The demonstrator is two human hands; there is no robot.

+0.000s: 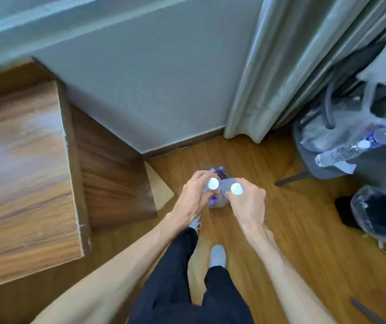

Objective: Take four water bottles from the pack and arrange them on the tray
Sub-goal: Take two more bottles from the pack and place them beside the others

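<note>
A: Bottles?
B: Two clear plastic water bottles with white caps, frame centre: left bottle (213,184), right bottle (236,189), above the wooden floor (304,230).
A: Grips?
B: Left hand (194,197) wrapped around the left bottle, right hand (249,202) around the right bottle.
A: Else?
B: Brown wooden desk (21,174) left; grey curtain (280,66) upper right.

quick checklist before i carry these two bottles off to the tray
1. Left hand closed around the left bottle below its cap: ok.
2. Right hand closed around the right bottle: ok.
3. White caps on both bottles: ok.
4. Bottles clear of the pack wrap below: cannot tell, hands hide it.
5. Tray in sight to aim for: not ok, none visible.
6. Wooden floor around the feet free of obstacles: ok nearby; bags and a cable lie to the right.
</note>
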